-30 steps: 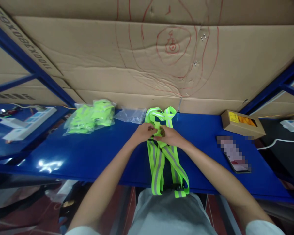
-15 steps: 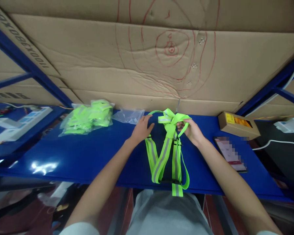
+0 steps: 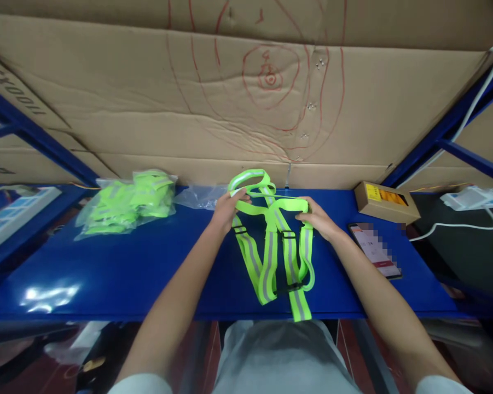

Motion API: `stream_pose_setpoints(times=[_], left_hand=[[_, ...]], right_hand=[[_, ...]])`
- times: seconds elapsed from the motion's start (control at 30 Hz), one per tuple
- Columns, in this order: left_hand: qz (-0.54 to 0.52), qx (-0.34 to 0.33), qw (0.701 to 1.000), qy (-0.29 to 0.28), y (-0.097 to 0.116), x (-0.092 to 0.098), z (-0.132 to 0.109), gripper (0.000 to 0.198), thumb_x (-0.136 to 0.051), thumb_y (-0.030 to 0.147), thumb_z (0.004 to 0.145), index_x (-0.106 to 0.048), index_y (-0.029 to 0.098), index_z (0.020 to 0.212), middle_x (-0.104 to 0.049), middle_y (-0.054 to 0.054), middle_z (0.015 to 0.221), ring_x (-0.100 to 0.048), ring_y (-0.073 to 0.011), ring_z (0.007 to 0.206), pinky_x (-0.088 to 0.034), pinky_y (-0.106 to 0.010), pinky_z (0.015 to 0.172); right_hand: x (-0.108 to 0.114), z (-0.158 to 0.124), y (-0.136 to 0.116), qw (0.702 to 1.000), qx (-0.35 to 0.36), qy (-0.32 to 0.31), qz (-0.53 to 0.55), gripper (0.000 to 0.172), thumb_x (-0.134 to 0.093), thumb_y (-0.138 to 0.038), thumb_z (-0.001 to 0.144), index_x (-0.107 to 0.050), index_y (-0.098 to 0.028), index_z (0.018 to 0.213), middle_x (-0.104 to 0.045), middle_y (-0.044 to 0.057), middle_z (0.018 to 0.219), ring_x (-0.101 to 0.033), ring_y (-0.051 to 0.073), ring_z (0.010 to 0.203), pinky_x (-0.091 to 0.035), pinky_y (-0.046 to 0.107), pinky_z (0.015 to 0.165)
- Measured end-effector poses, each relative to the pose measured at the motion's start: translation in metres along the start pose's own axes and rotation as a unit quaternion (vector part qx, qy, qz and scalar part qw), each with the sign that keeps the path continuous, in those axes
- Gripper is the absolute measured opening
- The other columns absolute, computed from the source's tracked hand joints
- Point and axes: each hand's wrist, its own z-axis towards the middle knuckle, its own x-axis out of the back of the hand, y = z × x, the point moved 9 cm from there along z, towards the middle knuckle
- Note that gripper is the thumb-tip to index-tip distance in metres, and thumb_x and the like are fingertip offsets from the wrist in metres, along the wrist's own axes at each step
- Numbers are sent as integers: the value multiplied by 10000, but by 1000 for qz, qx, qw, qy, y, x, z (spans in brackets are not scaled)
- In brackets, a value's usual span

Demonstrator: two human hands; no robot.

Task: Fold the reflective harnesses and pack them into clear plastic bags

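Observation:
A neon-green strap harness (image 3: pixel 270 262) with grey reflective stripes and black buckles lies spread over the blue table, its lower end near the front edge. My left hand (image 3: pixel 226 210) is closed on a strap at the harness's upper left, beside a raised loop. On the upper right, my right hand (image 3: pixel 318 219) pinches another strap between thumb and fingers. The straps cross between both hands, and several bands hang down toward me.
Clear bags of green straps (image 3: pixel 127 202) lie at the left on the blue table (image 3: pixel 156 262), beside an empty plastic bag (image 3: pixel 201 196). At the right are a cardboard box (image 3: pixel 386 202), a phone (image 3: pixel 375 249) and white cables. Cardboard (image 3: pixel 139 131) stands behind.
My left hand, earlier open beside the harness, has taken hold of a strap. The bunched top straps are now spread apart between my hands. The camera view has shifted slightly.

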Motion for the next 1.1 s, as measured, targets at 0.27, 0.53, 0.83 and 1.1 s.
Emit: stream_pose_setpoints(times=[0.27,0.53,0.83,1.1], left_hand=[[-71,88,992,-63,-14,-17,-12,600,-640,694,869,-557,182,1171,-769,-97,972,-563,-97,453,-444,-257,489],[-6,100,993,-62,-36,-26,-10,724,-400,750,966,-719,109,1076,-763,-134,977,-649,-133,547,-441,-233,464],[91,-1,993,-77,-27,-37,-16,706,-370,729,977,-732,142,1130,-747,-143,1097,-719,-230,885,-581,-303,675],[330,-128,935,-4,-18,-16,-6,625,-591,221,917,-419,132,1512,-656,-155,1213,-693,-230,908,-568,-437,919]], right_hand=[[-18,-5,-6,996,34,-33,-74,368,-647,-556,900,-601,-239,1081,-651,-6,979,-628,204,907,-515,340,845],[-11,-9,-11,981,49,-117,-148,657,-870,-527,693,-682,-240,1253,-684,66,1246,-613,319,1207,-448,474,1098],[-7,22,-4,992,-6,-54,-113,537,-516,-558,1024,-559,-253,1464,-587,113,1506,-558,286,1381,-437,482,1168],[-42,107,13,979,-32,-75,-188,324,-657,-382,1002,-655,-159,1237,-706,97,1180,-712,211,964,-616,399,836]])
